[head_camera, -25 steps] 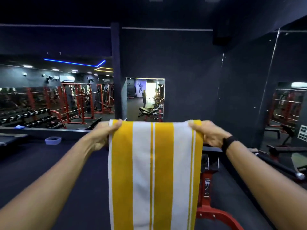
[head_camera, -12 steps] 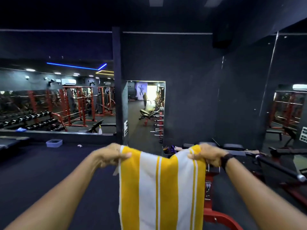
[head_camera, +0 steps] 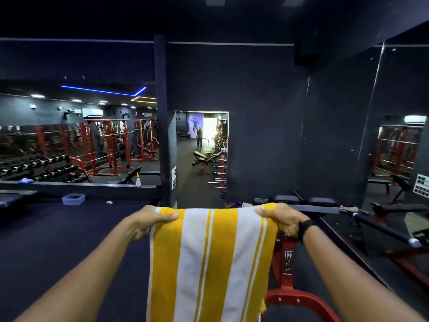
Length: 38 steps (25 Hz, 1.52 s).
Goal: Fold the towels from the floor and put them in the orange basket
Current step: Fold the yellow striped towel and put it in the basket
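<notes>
the left hand [head_camera: 148,220] and right hand [head_camera: 282,219] each pinched a top corner of the towel [head_camera: 209,263] — thumbs over the edge. its long axis hung straight down between both arms, equally near each; the orange basket wasn't in view.

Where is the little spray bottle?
In the head view, the spray bottle stands on the dark ledge at centre-left, below the mirror, right of the blue tub on the floor.
</notes>
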Tool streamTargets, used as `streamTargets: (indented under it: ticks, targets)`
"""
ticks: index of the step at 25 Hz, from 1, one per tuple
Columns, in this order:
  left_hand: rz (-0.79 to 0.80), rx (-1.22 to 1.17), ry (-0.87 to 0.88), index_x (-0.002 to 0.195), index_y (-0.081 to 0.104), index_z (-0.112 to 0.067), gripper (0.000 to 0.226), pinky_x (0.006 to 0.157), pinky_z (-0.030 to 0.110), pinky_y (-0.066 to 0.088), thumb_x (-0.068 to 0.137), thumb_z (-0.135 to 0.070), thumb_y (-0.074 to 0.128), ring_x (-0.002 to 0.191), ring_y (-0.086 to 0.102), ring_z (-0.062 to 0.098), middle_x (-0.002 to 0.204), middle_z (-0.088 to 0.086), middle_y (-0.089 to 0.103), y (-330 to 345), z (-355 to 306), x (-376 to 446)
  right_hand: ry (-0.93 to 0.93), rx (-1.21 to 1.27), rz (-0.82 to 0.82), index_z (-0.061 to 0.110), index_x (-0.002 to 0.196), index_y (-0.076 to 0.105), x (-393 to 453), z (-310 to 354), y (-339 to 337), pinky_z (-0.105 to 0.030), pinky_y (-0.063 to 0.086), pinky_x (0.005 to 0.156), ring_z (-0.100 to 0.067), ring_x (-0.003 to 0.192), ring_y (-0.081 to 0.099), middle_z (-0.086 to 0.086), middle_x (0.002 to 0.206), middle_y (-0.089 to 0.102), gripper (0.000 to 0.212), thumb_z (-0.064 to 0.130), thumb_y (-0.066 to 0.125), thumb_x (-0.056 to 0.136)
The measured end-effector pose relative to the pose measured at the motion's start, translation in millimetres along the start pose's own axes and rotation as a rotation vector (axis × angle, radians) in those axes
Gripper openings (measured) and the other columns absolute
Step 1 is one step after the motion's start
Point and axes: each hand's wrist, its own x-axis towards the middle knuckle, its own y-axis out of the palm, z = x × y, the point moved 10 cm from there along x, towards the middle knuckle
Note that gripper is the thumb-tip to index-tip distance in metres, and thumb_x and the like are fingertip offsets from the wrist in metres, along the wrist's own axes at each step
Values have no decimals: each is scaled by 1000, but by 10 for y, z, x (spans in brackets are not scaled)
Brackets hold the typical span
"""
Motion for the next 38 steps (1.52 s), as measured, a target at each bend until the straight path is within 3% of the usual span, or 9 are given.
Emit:
streamTargets:
  ticks: [4, 7, 10, 14, 16, 20, 24, 29, 38]
  targets:
    - [-94, -305, 232, 105, 65, -5, 42, 68, 34, 56, 71, -25, 79, 90, 66, 26, 88, 8, 74, -205, -700, -44, -248, 156, -47, -6, 121, 58, -159, 969, 9, -29, 58, 58, -17, 71, 72, -9, 82, 75, 42, 12, 67, 84]
    - [18, -126, 271, 121, 58, -17, 93, 87, 41, 53, 40, -45, 93, 103, 64, 23, 108, 3, 71, -358, -958, -106, -269, -40, 105, 10, 106, 68, -322, 1183, 197, -35, 56, 73, -20, 82, 71, -6, 91, 74, 38, 29, 74, 74]
    - [-49, 32, 130, 121, 56, -13, 84, 103, 49, 42, 46, -31, 89, 113, 57, 28, 116, 6, 64, -458, -566, -48, -107, -262, 81, 13, 90, 71, -286, 615, 195, -29, 55, 68, -13, 72, 68, -6, 90, 72, 38, 35, 82, 61]
    - [-280, -180, 163, 110, 64, -7, 63, 98, 42, 44, 56, -33, 83, 112, 58, 28, 113, 9, 66, -594, -501, -17, -208, -84, -99, 10, 99, 68, -286, 780, 136, -25, 56, 68, -10, 70, 67, 0, 81, 73, 12, 16, 64, 89]
    - [-316, -234, 144, 113, 64, -4, 67, 99, 41, 45, 57, -34, 84, 110, 59, 27, 115, 11, 66, -605, -488, 17, -198, -87, -154, 7, 99, 67, -285, 828, 115, -25, 56, 68, -11, 72, 65, -1, 80, 70, 13, 16, 63, 91]
    - [-335, -253, 187, 97, 65, -8, 32, 87, 36, 48, 72, -20, 79, 94, 63, 23, 94, 6, 68, -582, -626, -65, -214, -46, -194, 4, 107, 66, -307, 905, 115, -22, 57, 56, -10, 69, 67, -2, 83, 70, 19, 15, 62, 92]
    - [-159, -122, 349, 95, 65, -13, 18, 87, 35, 51, 79, -9, 71, 90, 64, 19, 94, 4, 70, -475, -970, -150, -262, 28, -141, 12, 105, 67, -288, 1111, 180, -32, 57, 76, -12, 77, 68, -2, 90, 72, 17, 22, 61, 93]
    - [-424, -124, 355, 111, 64, -7, 28, 82, 36, 50, 84, -7, 69, 93, 62, 19, 98, 5, 66, -766, -1015, -215, -387, 149, -223, 10, 98, 68, -231, 1235, 178, -27, 58, 66, -11, 73, 70, 1, 80, 74, 10, 12, 61, 92]
    - [-498, -231, 441, 93, 68, -13, 20, 70, 33, 54, 76, -12, 77, 88, 67, 16, 97, 4, 69, -907, -1027, -298, -528, -31, -386, 15, 92, 66, -257, 1377, 138, -27, 54, 68, -12, 81, 65, 1, 91, 69, 3, 16, 66, 89]
